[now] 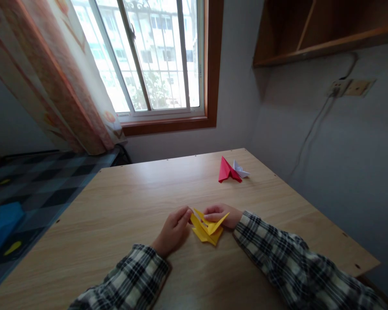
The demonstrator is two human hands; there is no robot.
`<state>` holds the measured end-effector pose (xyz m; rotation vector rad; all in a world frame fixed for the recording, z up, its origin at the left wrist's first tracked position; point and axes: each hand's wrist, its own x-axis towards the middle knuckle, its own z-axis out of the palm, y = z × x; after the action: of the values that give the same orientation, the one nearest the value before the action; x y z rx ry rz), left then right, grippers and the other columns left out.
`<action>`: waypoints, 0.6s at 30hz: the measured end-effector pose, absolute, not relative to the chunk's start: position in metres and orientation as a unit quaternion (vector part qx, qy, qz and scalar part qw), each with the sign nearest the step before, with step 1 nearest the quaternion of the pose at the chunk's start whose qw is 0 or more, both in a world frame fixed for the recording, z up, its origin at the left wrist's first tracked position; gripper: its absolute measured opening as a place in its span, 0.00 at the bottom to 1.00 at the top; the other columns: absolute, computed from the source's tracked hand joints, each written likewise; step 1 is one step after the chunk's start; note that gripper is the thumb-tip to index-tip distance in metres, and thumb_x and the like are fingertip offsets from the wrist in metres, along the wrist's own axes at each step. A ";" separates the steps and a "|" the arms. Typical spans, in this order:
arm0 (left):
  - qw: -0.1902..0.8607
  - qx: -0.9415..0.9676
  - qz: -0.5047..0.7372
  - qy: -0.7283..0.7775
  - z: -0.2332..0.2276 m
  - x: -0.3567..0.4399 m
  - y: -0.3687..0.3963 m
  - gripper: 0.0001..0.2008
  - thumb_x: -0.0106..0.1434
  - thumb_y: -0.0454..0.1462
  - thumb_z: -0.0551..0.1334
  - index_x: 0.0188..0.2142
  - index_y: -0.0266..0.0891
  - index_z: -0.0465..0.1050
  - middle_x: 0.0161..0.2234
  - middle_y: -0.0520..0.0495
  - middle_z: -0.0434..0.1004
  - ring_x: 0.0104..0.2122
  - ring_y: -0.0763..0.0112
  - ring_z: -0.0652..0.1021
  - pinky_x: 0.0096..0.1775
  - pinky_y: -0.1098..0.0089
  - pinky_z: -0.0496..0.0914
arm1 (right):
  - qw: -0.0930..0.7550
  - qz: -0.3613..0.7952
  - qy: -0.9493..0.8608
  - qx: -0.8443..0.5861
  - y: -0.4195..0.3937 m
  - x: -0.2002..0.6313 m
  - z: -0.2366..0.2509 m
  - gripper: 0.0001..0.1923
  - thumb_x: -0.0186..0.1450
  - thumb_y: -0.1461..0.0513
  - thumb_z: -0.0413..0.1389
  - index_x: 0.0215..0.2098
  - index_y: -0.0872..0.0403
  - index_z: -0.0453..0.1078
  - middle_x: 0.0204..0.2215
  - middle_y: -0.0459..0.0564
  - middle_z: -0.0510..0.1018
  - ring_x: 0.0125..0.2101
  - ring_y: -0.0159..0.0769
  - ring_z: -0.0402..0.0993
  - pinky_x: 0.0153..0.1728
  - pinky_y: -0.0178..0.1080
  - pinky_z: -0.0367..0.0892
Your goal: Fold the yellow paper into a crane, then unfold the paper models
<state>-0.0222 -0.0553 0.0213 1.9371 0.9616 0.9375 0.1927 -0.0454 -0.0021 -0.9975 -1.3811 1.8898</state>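
A partly folded yellow paper [207, 229] lies on the wooden table [132, 202] in front of me, with pointed flaps sticking up. My left hand [173, 231] pinches its left edge with fingertips. My right hand [220, 215] holds its right side, fingers curled over a flap. Both sleeves are plaid.
A folded red paper figure [228, 170] and a small white one [240, 169] sit together at the table's far right. Beyond the table are a window, a curtain, a wall shelf and a socket with a hanging cable. A bed with a checked cover stands to the left.
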 end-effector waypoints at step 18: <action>0.467 0.735 0.364 0.330 0.031 -0.025 -0.059 0.17 0.66 0.48 0.59 0.42 0.38 0.78 0.36 0.45 0.79 0.35 0.66 0.76 0.40 0.67 0.72 | 0.353 0.682 -0.521 -0.372 -0.051 0.199 0.000 0.28 0.49 0.44 0.68 0.35 0.58 0.74 0.26 0.45 0.75 0.26 0.29 0.68 0.31 0.34 0.60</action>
<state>-0.0255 -0.0590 0.0307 1.8040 0.8103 0.8930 0.1994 -0.0508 0.0000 -0.9615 -1.3477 1.7640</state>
